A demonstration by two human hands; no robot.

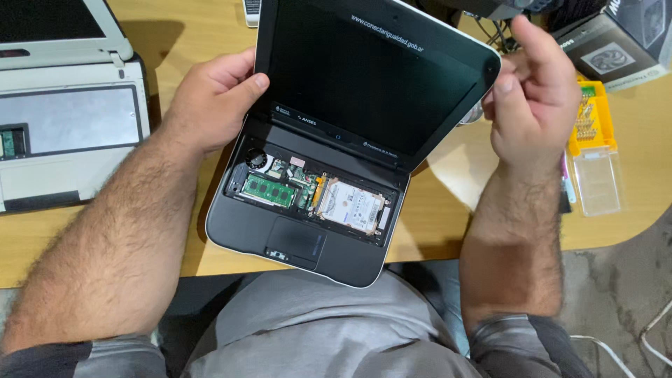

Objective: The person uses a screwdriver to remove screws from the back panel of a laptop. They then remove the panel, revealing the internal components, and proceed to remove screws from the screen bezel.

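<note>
- Wooden tabletop, pale and curved at its right edge, carried everything; we worked at its near edge, above our lap.
- Small black netbook sat at the middle of that edge, its front corner overhanging slightly. Its keyboard was off, so the base lay bare.
- We judged the step to be handling the opened machine with its insides uncovered; any next move would call for a steady base and a fine tool, since the parts inside looked small and close-set.
- Its long axis ran left to right, tilted so the right end lay nearer us; the touchpad edge pointed at us and the dark screen leaned back, facing up toward us.
- Grey second laptop, also stripped, lay well apart at the far left.
- Our left hand gripped the screen's left edge, thumb across the bezel, fingers wrapped behind.
- Our right hand hovered just beside the screen's right corner, fingers loosely curled, forefinger raised; we could not tell whether it held anything.
- Yellow screwdriver-bit case with a clear lid lay right of that hand.
- Silver hard drive sat right of the green memory module, touching nothing of ours.
</note>
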